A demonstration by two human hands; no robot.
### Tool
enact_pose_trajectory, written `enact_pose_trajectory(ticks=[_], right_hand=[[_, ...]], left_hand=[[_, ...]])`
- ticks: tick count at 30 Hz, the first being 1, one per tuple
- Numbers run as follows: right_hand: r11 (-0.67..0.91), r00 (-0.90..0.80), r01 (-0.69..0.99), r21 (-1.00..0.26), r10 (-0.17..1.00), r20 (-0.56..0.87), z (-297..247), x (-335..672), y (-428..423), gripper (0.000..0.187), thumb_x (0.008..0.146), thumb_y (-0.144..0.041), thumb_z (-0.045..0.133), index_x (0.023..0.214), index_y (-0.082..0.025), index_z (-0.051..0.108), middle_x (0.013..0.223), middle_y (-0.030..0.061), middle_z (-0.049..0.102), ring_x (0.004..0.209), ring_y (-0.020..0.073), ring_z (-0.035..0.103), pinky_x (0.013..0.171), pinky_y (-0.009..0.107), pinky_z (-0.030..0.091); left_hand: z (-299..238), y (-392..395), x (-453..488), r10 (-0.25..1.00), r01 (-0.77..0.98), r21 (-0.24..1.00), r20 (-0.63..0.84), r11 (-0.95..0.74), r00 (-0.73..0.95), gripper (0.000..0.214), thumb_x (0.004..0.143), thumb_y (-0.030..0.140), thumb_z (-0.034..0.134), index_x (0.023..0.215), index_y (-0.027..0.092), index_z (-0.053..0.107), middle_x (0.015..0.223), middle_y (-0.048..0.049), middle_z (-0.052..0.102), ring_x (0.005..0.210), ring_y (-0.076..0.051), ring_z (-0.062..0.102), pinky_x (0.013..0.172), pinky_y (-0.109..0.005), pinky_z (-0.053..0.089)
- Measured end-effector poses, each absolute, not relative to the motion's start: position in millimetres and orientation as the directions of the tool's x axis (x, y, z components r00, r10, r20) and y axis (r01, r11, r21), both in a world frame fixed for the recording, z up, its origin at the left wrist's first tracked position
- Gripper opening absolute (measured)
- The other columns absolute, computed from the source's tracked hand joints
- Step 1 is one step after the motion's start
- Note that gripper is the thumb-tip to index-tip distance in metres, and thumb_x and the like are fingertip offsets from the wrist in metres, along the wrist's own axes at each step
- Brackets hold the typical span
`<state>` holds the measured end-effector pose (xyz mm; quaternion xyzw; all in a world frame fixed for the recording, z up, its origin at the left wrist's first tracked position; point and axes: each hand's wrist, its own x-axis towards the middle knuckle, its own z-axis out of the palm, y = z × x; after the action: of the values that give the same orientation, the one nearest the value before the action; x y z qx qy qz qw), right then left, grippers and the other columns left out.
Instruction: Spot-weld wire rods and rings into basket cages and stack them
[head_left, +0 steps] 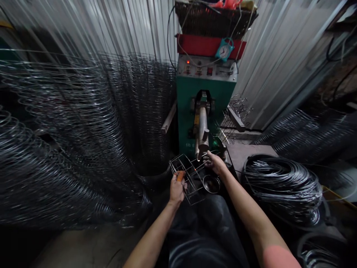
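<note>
Floor (75, 245) grey, dim, at lower left; stacked wire hoops (92, 93) rise beyond it, bases lost in shadow; green spot welder (206, 82) doubles as shelf: red box (198, 44) on top, dark wicker basket (212, 22) on that, bright red bundle (227, 3) (plastic, by its sheen) in the basket; flat grey board (251, 151) low at right; coil of steel wire (281, 186) by its near edge, whether on it or beside it cannot tell.

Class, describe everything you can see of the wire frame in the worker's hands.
The wire frame is an open lattice of thin, greyish, metallic-looking rods crossing one another. It is held tilted in front of the green machine, the left hand gripping its left side, the right hand its far right. One small spot glows orange. Whether it touches the machine is unclear.
</note>
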<state>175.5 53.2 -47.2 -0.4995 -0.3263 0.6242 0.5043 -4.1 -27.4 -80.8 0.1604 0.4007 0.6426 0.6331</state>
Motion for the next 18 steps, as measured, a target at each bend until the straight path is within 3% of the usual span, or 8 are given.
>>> enact_pose_trajectory(ticks=[4,6,7,9,12,14,16,18], right_hand=[[-0.342,-0.261,0.173,-0.923,0.888,-0.378,-65.2,232.2,-38.6,0.034,0.071,-0.045,0.065,0.081,-0.013,0.062,0.069,0.0052,0.063,0.059,0.0135,0.059,0.049,0.022,0.047],[-0.345,-0.196,0.448,-0.825,0.862,-0.467,-84.1,261.7,-76.3,0.03,0.072,-0.041,0.062,0.084,-0.013,0.063,0.074,0.0078,0.064,0.067,0.0191,0.062,0.057,0.029,0.051],[-0.302,-0.131,0.559,-0.772,0.887,-0.443,-94.0,270.6,-90.1,0.03,0.07,-0.036,0.063,0.091,-0.014,0.064,0.082,0.0093,0.065,0.077,0.0224,0.063,0.065,0.034,0.052],[-0.147,-0.071,0.707,-0.692,0.959,-0.275,-111.0,272.4,-106.9,0.049,0.066,-0.026,0.063,0.114,-0.017,0.057,0.109,0.0125,0.06,0.102,0.0277,0.056,0.086,0.043,0.046],[0.223,-0.249,0.771,-0.597,0.968,0.04,-122.0,243.8,-113.0,0.08,0.064,-0.019,0.063,0.138,-0.019,0.032,0.141,0.0151,0.031,0.129,0.0283,0.029,0.103,0.047,0.029],[0.421,-0.41,0.762,-0.492,0.902,0.138,-121.1,221.5,-115.5,0.073,0.066,-0.02,0.063,0.135,-0.021,0.038,0.146,0.0134,0.022,0.134,0.0282,0.016,0.105,0.047,0.025],[0.548,-0.546,0.74,-0.39,0.828,0.125,-118.6,208.5,-124.8,0.052,0.071,-0.023,0.062,0.123,-0.025,0.053,0.144,0.0104,0.03,0.135,0.0281,0.016,0.104,0.048,0.024],[0.619,-0.635,0.709,-0.339,0.769,0.076,-117.7,205.6,-143.1,0.035,0.078,-0.03,0.058,0.112,-0.026,0.06,0.133,0.0095,0.047,0.132,0.0266,0.025,0.102,0.047,0.026]], left_hand=[[-80.2,-75.9,-57.0,0.932,-0.677,0.71,-0.348,0.192,-0.101,0.03,0.06,0.03,0.073,0.076,0.017,0.051,0.071,0.0026,0.054,0.042,-0.001,0.035,0.033,-0.012,0.022],[-73.3,-94.0,-83.2,0.918,-0.7,0.678,-0.387,0.224,-0.081,0.023,0.065,0.026,0.07,0.075,0.016,0.052,0.072,0.0016,0.054,0.042,-0.001,0.036,0.031,-0.01,0.021],[-68.7,-100.2,-93.7,0.913,-0.727,0.643,-0.404,0.24,-0.056,0.017,0.069,0.024,0.066,0.075,0.015,0.053,0.073,0.001,0.054,0.041,0.0,0.035,0.03,-0.009,0.021],[-58.7,-107.8,-107.0,0.898,-0.792,0.528,-0.435,0.307,0.058,0.006,0.078,0.019,0.055,0.075,0.014,0.052,0.072,0.0,0.053,0.038,0.001,0.031,0.027,-0.008,0.018],[-47.2,-115.2,-108.5,0.816,-0.819,0.275,-0.462,0.504,0.347,0.018,0.087,0.018,0.038,0.076,0.012,0.051,0.07,-0.0007,0.049,0.034,0.001,0.027,0.023,-0.008,0.016],[-45.3,-122.2,-102.8,0.748,-0.793,0.128,-0.448,0.595,0.489,0.025,0.09,0.019,0.032,0.077,0.012,0.051,0.072,-0.0026,0.05,0.034,0.002,0.029,0.023,-0.008,0.019],[-49.1,-130.1,-96.9,0.707,-0.771,0.048,-0.438,0.635,0.555,0.028,0.091,0.021,0.029,0.078,0.011,0.051,0.076,-0.0054,0.053,0.036,0.001,0.033,0.026,-0.008,0.025],[-58.1,-135.8,-92.7,0.657,-0.725,0.038,-0.456,0.688,0.6,0.03,0.092,0.026,0.029,0.082,0.011,0.054,0.081,-0.0088,0.057,0.037,0.0,0.037,0.03,-0.011,0.033]])
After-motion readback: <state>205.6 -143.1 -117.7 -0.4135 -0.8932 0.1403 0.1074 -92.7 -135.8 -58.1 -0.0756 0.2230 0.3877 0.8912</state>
